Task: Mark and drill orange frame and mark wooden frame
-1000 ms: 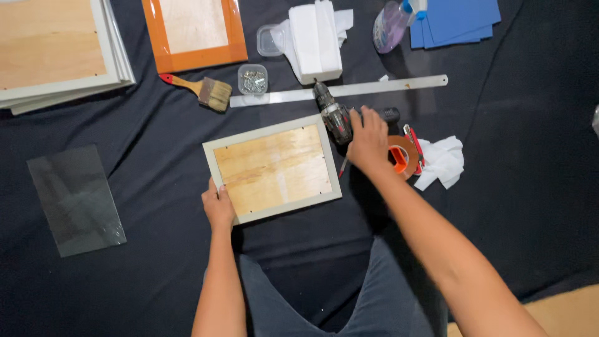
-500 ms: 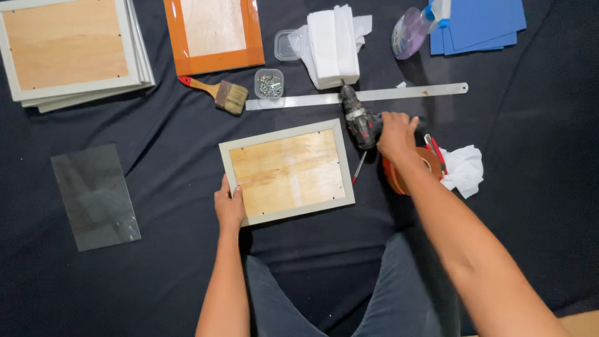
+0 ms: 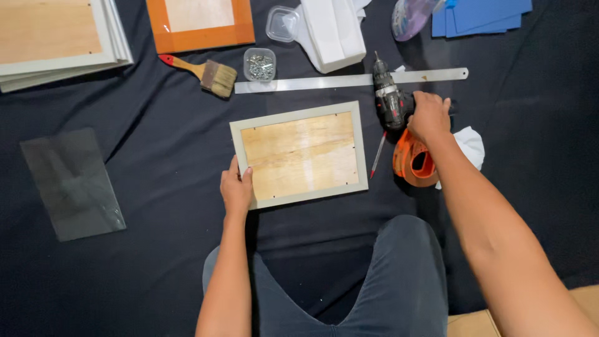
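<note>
Centre frame, left hand (image 3: 236,189) pins the picture frame's (image 3: 299,154) lower-left corner; right hand (image 3: 429,115) grips the cordless drill (image 3: 391,100) at its right. Swinging the drill could scatter the screw tub (image 3: 259,64).

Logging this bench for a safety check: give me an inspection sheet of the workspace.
Surface: dark cloth, creased.
Job's things: frame lies back up; drill lies beside it.
Clutter: brush, screw tub, ruler, glass pane, tape dispenser, frame stack, orange frame, blue sheets.
Grippers: left hand holds the frame's corner; right hand on the drill.
Cables: nothing seen.
Surroundings: the person's knee.
</note>
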